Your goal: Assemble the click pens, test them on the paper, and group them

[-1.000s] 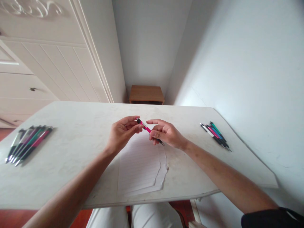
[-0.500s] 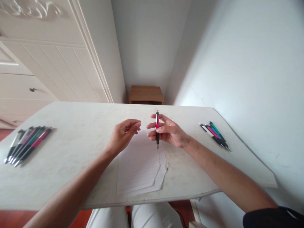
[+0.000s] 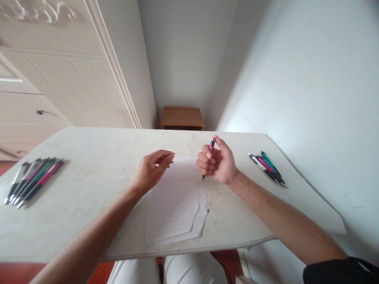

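Observation:
My right hand is wrapped round a pink and black click pen, above the right side of the lined paper. The pen's top end sticks up out of the fist with my thumb beside it, and its dark tip pokes out underneath; the fingers cover its middle. Over the paper's upper left edge, my left hand has its fingers curled and the thumb against them, with nothing visible in it. Beneath both hands lie torn sheets of lined paper, overlapping on the white table.
A row of several pens in mixed colours lies at the table's left end. Another group of several pens rests on the right side, near the wall. Beyond the far edge stands a small wooden stand, and a white cabinet rises at left.
My right hand has turned and its spread fingers have closed round the pen, which now tilts and is mostly covered. The thumb has moved up to the pen's top. My left hand has barely moved.

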`<state>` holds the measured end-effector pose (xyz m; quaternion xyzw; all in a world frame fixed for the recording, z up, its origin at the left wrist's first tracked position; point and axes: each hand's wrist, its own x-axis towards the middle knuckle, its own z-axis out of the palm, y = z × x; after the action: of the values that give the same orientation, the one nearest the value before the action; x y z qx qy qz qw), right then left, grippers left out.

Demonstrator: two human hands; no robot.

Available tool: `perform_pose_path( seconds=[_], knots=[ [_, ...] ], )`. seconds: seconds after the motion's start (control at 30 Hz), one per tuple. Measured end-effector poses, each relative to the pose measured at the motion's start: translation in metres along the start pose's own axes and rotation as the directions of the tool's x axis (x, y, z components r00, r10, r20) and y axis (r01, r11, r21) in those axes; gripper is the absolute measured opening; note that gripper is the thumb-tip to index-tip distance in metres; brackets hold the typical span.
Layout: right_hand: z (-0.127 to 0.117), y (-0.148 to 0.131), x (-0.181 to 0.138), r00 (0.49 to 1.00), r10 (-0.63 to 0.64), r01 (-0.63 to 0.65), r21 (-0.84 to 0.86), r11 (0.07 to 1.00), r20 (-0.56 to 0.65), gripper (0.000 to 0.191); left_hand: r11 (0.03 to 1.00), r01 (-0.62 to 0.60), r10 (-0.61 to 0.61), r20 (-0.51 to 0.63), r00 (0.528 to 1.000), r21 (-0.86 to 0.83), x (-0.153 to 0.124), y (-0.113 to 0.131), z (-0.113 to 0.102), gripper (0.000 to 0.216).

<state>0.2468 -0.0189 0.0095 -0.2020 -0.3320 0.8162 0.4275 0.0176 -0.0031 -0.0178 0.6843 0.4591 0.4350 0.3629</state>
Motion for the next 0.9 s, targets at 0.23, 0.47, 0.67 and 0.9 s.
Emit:
perform_pose_path(
  seconds=[0.23, 0.47, 0.67, 0.9],
  knots=[
    [-0.0061, 0.0021, 0.0007, 0.996, -0.076, 0.079, 0.061, 0.995, -0.040, 0.043, 1.000, 0.007, -0.007, 0.016, 1.000, 0.018, 0.0000, 0.0006, -0.0014, 0.028],
    [-0.0036, 0.0017, 0.0016, 0.988, -0.122, 0.129, 0.067, 0.989, -0.099, 0.048, 0.999, -0.008, 0.008, 0.012, 1.000, 0.034, -0.0003, -0.0002, -0.0013, 0.028],
    [-0.0009, 0.0028, 0.0018, 0.985, -0.112, 0.120, 0.061, 0.991, -0.130, 0.053, 0.999, -0.014, 0.013, 0.024, 1.000, 0.052, 0.0001, 0.0001, -0.0011, 0.027],
    [0.0010, 0.0065, -0.0002, 0.994, -0.079, 0.086, 0.101, 0.991, -0.075, 0.048, 0.997, -0.009, 0.006, 0.050, 0.999, 0.076, -0.0004, 0.0008, -0.0014, 0.027]
  ],
)
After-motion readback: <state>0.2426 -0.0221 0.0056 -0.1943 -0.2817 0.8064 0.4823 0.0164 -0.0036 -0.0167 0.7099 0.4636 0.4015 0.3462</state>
